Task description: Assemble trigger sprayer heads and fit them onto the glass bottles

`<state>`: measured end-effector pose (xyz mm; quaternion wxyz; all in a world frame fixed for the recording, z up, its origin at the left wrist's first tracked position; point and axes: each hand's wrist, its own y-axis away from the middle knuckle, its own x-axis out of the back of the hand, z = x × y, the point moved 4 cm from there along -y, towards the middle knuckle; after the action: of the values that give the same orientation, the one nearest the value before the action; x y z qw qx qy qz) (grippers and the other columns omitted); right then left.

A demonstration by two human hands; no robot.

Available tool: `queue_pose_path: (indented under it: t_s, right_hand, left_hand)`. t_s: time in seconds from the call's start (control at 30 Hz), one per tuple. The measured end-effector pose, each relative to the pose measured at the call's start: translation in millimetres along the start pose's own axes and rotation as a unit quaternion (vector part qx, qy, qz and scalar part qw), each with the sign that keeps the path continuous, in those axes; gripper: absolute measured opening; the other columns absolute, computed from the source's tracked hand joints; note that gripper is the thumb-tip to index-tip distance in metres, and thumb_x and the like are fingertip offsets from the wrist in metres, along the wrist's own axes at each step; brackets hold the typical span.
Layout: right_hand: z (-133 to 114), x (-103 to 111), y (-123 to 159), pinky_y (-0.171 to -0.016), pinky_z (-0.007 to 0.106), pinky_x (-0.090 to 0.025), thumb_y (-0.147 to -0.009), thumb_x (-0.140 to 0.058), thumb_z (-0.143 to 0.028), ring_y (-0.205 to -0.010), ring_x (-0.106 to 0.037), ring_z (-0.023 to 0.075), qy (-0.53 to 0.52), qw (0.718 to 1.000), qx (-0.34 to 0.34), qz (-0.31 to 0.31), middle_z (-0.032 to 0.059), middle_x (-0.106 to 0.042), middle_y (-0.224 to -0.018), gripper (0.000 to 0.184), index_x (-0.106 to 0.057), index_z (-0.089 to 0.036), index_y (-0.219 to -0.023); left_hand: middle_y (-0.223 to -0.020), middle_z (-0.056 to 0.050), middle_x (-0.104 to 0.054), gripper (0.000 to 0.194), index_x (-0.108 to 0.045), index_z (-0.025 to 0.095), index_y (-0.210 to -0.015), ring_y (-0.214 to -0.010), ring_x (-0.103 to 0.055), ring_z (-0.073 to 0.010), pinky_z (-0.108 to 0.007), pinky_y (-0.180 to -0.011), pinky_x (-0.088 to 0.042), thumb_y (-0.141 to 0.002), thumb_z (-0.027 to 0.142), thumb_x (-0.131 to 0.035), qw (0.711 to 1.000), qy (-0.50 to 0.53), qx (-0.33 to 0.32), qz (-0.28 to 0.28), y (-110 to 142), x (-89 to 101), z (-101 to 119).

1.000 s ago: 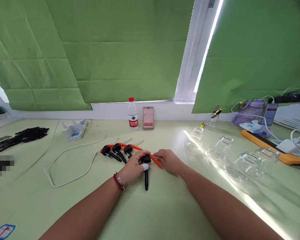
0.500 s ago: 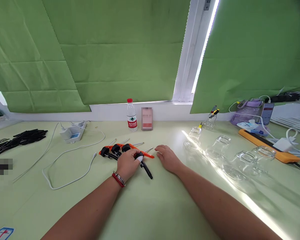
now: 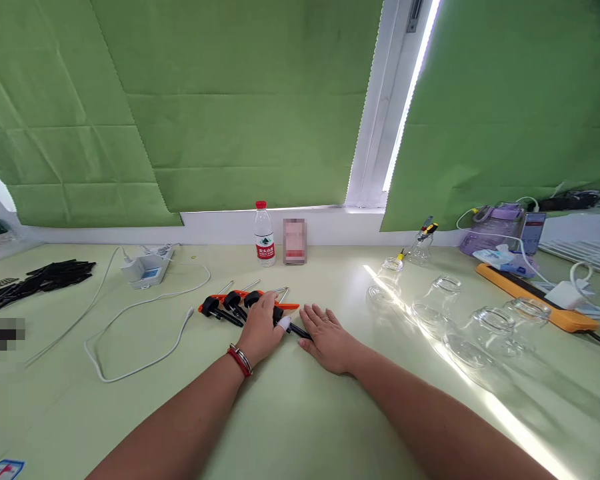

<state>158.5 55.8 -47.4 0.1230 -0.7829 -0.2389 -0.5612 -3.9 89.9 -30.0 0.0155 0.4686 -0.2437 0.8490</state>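
Several black pieces (image 3: 234, 307), each with a round knob-like head, a dark handle and a thin metal rod, lie fanned out in a row with orange parts (image 3: 289, 307). I cannot tell their exact kind. My left hand (image 3: 261, 327), its thumb tip wrapped in white, is closed over the rightmost black-handled piece (image 3: 296, 329) and hides most of its head. Palm down on the table, my right hand (image 3: 330, 339) has its fingers stretched out. The handle's end reaches the gap between its thumb and forefinger; whether they touch it is unclear.
Behind stand a red-capped water bottle (image 3: 265, 240) and a pink card-like object (image 3: 295, 241). Upturned clear glasses (image 3: 437, 300) and an orange power strip (image 3: 535, 298) are to the right. A white cable (image 3: 145, 363) and black strips (image 3: 55, 279) lie left.
The rightmost black-handled piece has turned, its handle end swinging up and right. My right hand has slid down and left to that end. My left hand keeps its hold.
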Motion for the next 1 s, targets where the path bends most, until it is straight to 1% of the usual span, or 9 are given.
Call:
queue_pose_path:
  t_s: [0.17, 0.57, 0.63, 0.7, 0.77, 0.83, 0.9, 0.93, 1.0]
  right_hand:
    - [5.9, 1.5, -2.3, -0.113, 0.05, -0.003, -0.093, -0.018, -0.055, -0.142, -0.001, 0.0288, 0.01, 1.0, 0.001, -0.006, 0.0123, -0.005, -0.154, 0.07, -0.012, -0.011, -0.148]
    - [6.8, 1.1, -3.0, -0.112, 0.051, -0.004, -0.093, -0.021, -0.055, -0.142, -0.003, 0.0302, 0.007, 1.0, 0.01, -0.003, 0.0145, -0.006, -0.154, 0.072, -0.014, -0.009, -0.147]
    - [9.2, 2.0, -4.0, -0.112, 0.052, -0.006, -0.091, -0.026, -0.057, -0.141, -0.007, 0.0313, 0.001, 1.0, 0.023, -0.001, 0.0153, -0.01, -0.154, 0.073, -0.018, -0.01, -0.147]
    - [13.1, 8.3, -5.4, -0.111, 0.051, -0.013, -0.091, -0.03, -0.056, -0.139, -0.02, 0.031, -0.014, 0.999, 0.037, 0.023, 0.0161, -0.027, -0.15, 0.068, -0.033, -0.012, -0.142]
    - [22.5, 24.5, -5.7, -0.109, 0.047, -0.022, -0.092, -0.029, -0.052, -0.131, -0.037, 0.0278, -0.043, 0.992, 0.02, 0.12, 0.016, -0.046, -0.138, 0.056, -0.049, -0.015, -0.13]
    - [39.3, 48.4, -0.3, -0.106, 0.043, -0.029, -0.093, -0.03, -0.046, -0.125, -0.042, 0.0253, -0.065, 0.952, -0.029, 0.297, 0.0165, -0.052, -0.13, 0.049, -0.052, -0.015, -0.124]
    - [60.0, 69.9, 12.7, -0.107, 0.045, -0.026, -0.09, -0.039, -0.043, -0.132, -0.031, 0.0269, -0.051, 0.867, -0.079, 0.488, 0.0192, -0.041, -0.137, 0.051, -0.04, -0.012, -0.131]
    - [71.0, 76.4, 19.0, -0.108, 0.049, -0.022, -0.088, -0.044, -0.042, -0.135, -0.024, 0.0289, -0.035, 0.825, -0.103, 0.555, 0.0207, -0.035, -0.141, 0.058, -0.032, -0.012, -0.135]
    - [94.1, 81.6, 27.4, -0.107, 0.056, -0.018, -0.08, -0.055, -0.044, -0.136, -0.017, 0.0336, -0.012, 0.764, -0.149, 0.628, 0.0234, -0.024, -0.143, 0.076, -0.018, -0.011, -0.139]
  left_hand:
    - [-0.127, -0.013, -0.055, 0.036, -0.056, 0.017, -0.116, -0.122, -0.046, -0.0282, -0.043, -0.103, -0.032, -0.084, 0.03, -0.048, 0.997, 0.011, -0.047, -0.055, 0.2, -7.0, 1.5]
    - [-0.119, -0.013, -0.058, 0.033, -0.056, 0.017, -0.115, -0.114, -0.049, -0.0279, -0.044, -0.1, -0.034, -0.084, 0.027, -0.046, 0.997, 0.012, -0.053, -0.061, -0.7, -4.5, 5.4]
    - [-0.12, -0.013, -0.058, 0.033, -0.055, 0.017, -0.115, -0.115, -0.049, -0.0279, -0.044, -0.1, -0.033, -0.085, 0.027, -0.046, 0.997, 0.014, -0.053, -0.062, -0.5, -4.4, 5.1]
    - [-0.119, -0.012, -0.058, 0.033, -0.055, 0.018, -0.115, -0.115, -0.049, -0.0277, -0.044, -0.101, -0.033, -0.085, 0.027, -0.046, 0.996, 0.017, -0.054, -0.064, -0.4, -4.2, 5.1]
    - [-0.119, -0.012, -0.058, 0.033, -0.055, 0.018, -0.115, -0.115, -0.049, -0.0277, -0.044, -0.101, -0.033, -0.085, 0.028, -0.046, 0.996, 0.02, -0.053, -0.066, -0.4, -3.9, 5.1]
    - [-0.119, -0.012, -0.058, 0.034, -0.055, 0.017, -0.116, -0.115, -0.048, -0.0283, -0.044, -0.1, -0.034, -0.085, 0.028, -0.046, 0.996, 0.025, -0.049, -0.067, -0.3, -3.7, 5.0]
    - [-0.119, -0.013, -0.057, 0.034, -0.054, 0.016, -0.116, -0.114, -0.048, -0.0287, -0.045, -0.099, -0.034, -0.085, 0.028, -0.046, 0.996, 0.028, -0.044, -0.068, -0.2, -3.8, 4.5]
    - [-0.119, -0.013, -0.058, 0.034, -0.054, 0.016, -0.116, -0.113, -0.049, -0.0284, -0.045, -0.099, -0.035, -0.085, 0.027, -0.046, 0.996, 0.029, -0.041, -0.068, -0.1, -4.1, 4.1]
    - [-0.117, -0.013, -0.058, 0.035, -0.053, 0.015, -0.116, -0.11, -0.051, -0.0277, -0.045, -0.099, -0.036, -0.085, 0.027, -0.046, 0.997, 0.031, -0.032, -0.067, 0.1, -5.0, 3.0]
